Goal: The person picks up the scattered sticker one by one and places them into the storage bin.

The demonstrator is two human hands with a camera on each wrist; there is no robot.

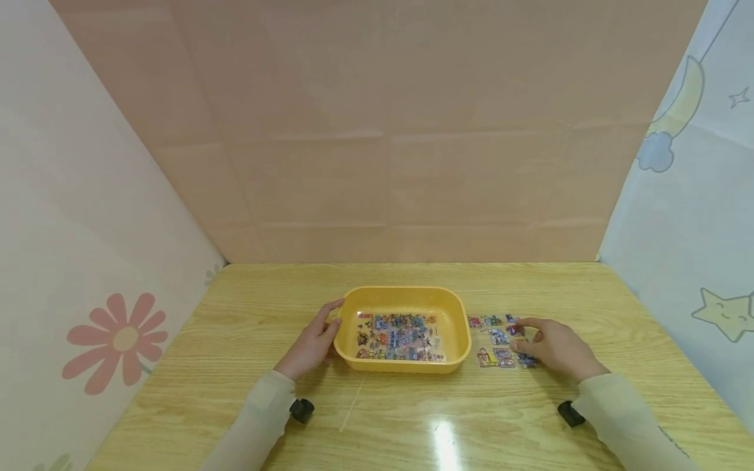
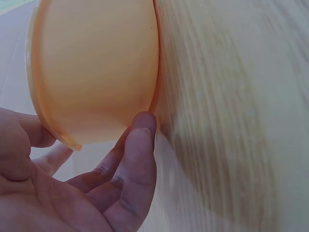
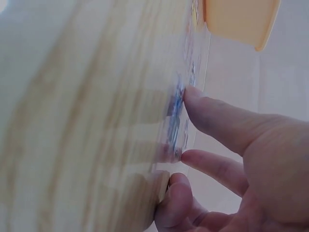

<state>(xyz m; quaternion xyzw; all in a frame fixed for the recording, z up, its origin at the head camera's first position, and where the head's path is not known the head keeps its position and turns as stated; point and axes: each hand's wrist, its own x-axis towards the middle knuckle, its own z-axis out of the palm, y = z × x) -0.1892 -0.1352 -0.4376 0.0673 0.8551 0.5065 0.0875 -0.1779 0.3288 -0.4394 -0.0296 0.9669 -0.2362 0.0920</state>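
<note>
A yellow plastic tub [image 1: 402, 367] stands on the wooden table, holding clear sheets printed with small colourful stickers [image 1: 400, 337]. At its left end my left hand [image 1: 312, 343] grips the wall. In the left wrist view, one digit bends over the rim of the tub [image 2: 96, 67] while other fingers [image 2: 137, 159] reach its lower edge. To the right of the tub lies a transparent sticker sheet [image 1: 495, 338], flat on the table. My right hand [image 1: 556, 347] touches its right part, thumb and a finger spread apart on it; the remaining fingers bend beside the sheet's edge.
The wooden table [image 1: 235, 373] runs back to a plain beige wall covering [image 1: 383, 163]. Pale patterned panels flank it, with a flower [image 1: 125, 340] on the left and a moon [image 1: 683, 98] on the right. A black wrist strap piece [image 1: 302, 411] shows under the left sleeve.
</note>
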